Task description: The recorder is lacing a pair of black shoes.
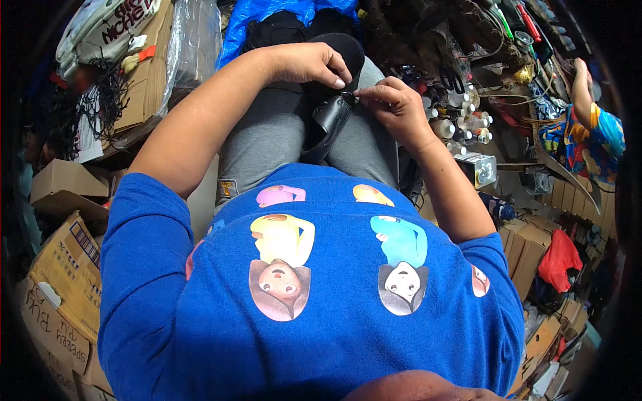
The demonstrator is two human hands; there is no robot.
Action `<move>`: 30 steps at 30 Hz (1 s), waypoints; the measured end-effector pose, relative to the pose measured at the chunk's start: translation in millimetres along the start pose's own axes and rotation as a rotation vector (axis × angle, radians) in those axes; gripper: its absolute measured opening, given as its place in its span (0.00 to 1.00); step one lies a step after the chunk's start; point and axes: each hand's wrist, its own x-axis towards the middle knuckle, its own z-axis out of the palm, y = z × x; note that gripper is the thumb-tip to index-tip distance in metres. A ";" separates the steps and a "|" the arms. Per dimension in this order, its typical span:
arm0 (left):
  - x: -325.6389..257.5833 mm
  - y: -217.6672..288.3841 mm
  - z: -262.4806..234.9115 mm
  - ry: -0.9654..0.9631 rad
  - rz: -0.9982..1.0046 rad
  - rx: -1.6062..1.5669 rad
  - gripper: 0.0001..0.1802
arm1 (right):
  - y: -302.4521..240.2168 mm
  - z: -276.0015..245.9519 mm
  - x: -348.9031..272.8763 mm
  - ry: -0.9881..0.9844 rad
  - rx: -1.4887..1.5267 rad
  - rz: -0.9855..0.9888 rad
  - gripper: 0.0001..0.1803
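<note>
A black, glossy leather shoe [329, 125] with what looks like a thin strap rests between my thighs, its smooth rounded end toward me. My left hand [314, 64] curls over it from the left, thumb and forefinger pinched close to the strap. From the right, my right hand [398, 110] pinches the strap's small end beside a buckle-like fitting, its other fingers folded. The fingertips of both hands nearly meet there. A dark rounded part [348, 53] lies just beyond, partly behind my left hand; whether it belongs to the same shoe I cannot tell.
Black shoe-like shapes [275, 30] lie on a blue plastic sheet [235, 30] ahead. Several white-capped bottles [461, 120] and a metal can [479, 168] stand at right. Cardboard boxes [67, 184] crowd the left. Another person's arm [582, 93] shows far right, near a red bag [560, 260].
</note>
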 end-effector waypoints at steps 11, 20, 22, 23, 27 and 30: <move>-3.4 12.3 -5.5 -0.057 0.101 0.375 0.20 | -56.8 -15.6 13.8 -0.209 -0.641 -0.202 0.11; 20.2 16.2 -6.2 0.242 0.247 0.600 0.18 | -57.4 -6.4 38.3 -0.282 -0.734 -0.201 0.08; 18.5 13.8 -5.1 0.267 0.232 0.508 0.19 | -49.6 3.9 35.7 -0.202 -0.658 -0.166 0.04; 16.1 13.0 -3.7 0.274 0.258 0.453 0.20 | -44.7 7.3 35.3 -0.168 -0.546 -0.124 0.03; -2.8 8.3 14.7 0.689 0.386 0.630 0.24 | -22.8 2.0 31.6 -0.158 -0.120 0.136 0.09; -31.1 -0.5 34.6 0.791 0.180 0.513 0.22 | -8.5 -11.8 20.9 -0.081 0.474 0.430 0.12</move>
